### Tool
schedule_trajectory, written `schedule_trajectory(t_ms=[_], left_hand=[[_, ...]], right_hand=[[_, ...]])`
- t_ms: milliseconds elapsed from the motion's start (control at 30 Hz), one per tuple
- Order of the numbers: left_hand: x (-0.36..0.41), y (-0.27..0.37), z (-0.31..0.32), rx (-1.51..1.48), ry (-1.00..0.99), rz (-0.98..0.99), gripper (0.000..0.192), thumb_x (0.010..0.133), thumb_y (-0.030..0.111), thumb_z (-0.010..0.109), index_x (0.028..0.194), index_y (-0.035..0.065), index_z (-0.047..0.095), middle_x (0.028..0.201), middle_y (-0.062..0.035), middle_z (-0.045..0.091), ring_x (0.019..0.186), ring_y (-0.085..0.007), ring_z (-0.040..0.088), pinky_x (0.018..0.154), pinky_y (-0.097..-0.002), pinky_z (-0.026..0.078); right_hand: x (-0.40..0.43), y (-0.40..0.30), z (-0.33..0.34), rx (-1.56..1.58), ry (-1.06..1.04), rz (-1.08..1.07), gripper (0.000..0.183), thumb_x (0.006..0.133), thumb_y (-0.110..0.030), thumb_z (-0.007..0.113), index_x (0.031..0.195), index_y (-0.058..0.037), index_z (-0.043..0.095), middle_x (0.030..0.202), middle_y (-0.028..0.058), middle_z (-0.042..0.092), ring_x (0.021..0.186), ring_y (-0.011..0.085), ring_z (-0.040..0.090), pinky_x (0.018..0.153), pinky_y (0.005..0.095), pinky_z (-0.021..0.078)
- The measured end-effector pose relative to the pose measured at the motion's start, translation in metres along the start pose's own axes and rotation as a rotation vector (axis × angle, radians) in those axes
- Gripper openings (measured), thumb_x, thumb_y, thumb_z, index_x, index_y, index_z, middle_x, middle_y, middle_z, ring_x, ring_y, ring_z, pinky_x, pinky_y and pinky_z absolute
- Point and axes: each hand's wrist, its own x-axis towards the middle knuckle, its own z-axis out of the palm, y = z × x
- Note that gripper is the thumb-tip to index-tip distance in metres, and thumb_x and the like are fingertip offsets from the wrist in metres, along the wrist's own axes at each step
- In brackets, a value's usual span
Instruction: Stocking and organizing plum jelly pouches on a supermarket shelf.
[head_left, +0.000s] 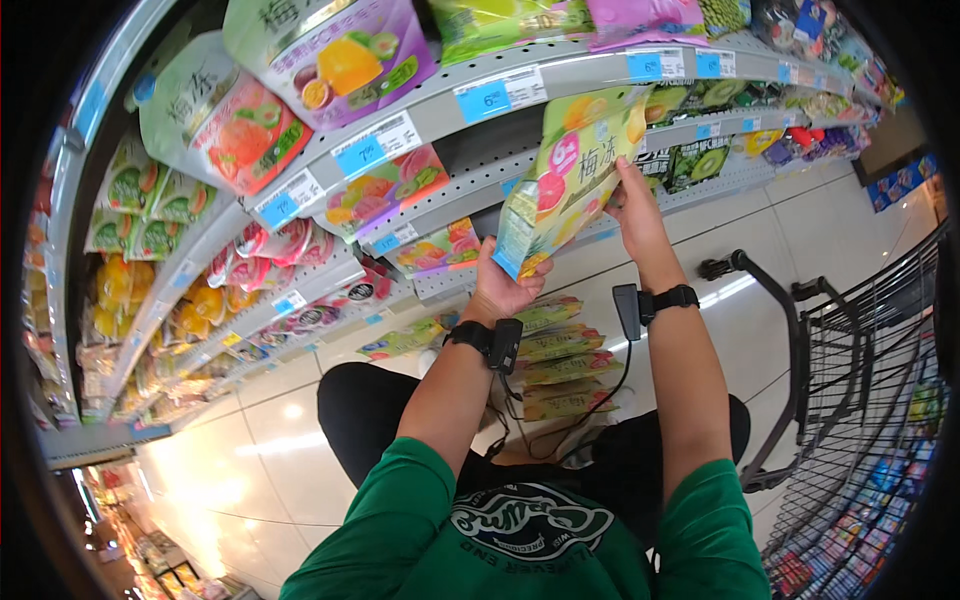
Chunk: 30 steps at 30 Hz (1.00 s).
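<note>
A yellow-green fruit-jelly bag (574, 172) with printed fruit is held up tilted in front of the store shelf. Its lower end rests in my left hand (504, 285), whose fingers curl around the blue-edged bottom corner. My right hand (637, 214) grips the bag's right side, thumb on the printed face. Below the hands, a row of similar bags (566, 367) stands on the floor between my knees. One more green bag (405, 337) lies to their left, near the shelf's foot.
A black wire shopping cart (832, 375) stands at the right. Shelf boards with price tags (499, 94) curve across the top and left, holding large jelly pouches (330, 64) and fruit cups (124, 292). Cables (619, 375) hang from the wrist devices. Pale tiles (277, 465) cover the floor.
</note>
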Motion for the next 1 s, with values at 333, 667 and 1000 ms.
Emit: schedule_trajectory(t_ms=[333, 667, 1000], left_hand=[[0.009, 0.033, 0.027, 0.069, 0.014, 0.153, 0.076, 0.094, 0.060, 0.033, 0.152, 0.0127, 0.021, 0.154, -0.0314, 0.015, 0.092, -0.0310, 0.065, 0.070, -0.0334, 0.057], [0.007, 0.036, 0.043, 0.258, -0.109, 0.190, 0.070, 0.095, 0.055, 0.043, 0.148, 0.0113, 0.032, 0.151, -0.0222, 0.032, 0.120, -0.0283, 0.056, 0.091, -0.0419, 0.054], [0.031, 0.033, 0.034, 0.162, 0.542, 0.696, 0.065, 0.098, 0.053, 0.036, 0.132, -0.0024, 0.045, 0.128, -0.0159, 0.056, 0.116, -0.0294, 0.058, 0.097, -0.0385, 0.053]], right_hand=[[0.021, 0.002, 0.028, -0.064, 0.066, -0.352, 0.040, 0.091, -0.037, 0.065, 0.112, -0.0035, 0.059, 0.097, 0.0011, 0.063, 0.085, 0.0122, 0.057, 0.073, 0.0277, 0.0467], [0.002, -0.020, 0.042, -0.533, 0.251, -0.881, 0.031, 0.100, -0.027, 0.046, 0.113, -0.0016, 0.061, 0.104, 0.0164, 0.062, 0.095, 0.0365, 0.058, 0.082, 0.0421, 0.0466], [0.017, 0.025, 0.038, -0.235, 0.168, -0.687, 0.028, 0.094, -0.022, 0.058, 0.113, -0.0003, 0.058, 0.103, 0.0158, 0.061, 0.096, 0.0322, 0.059, 0.083, 0.0374, 0.0480]])
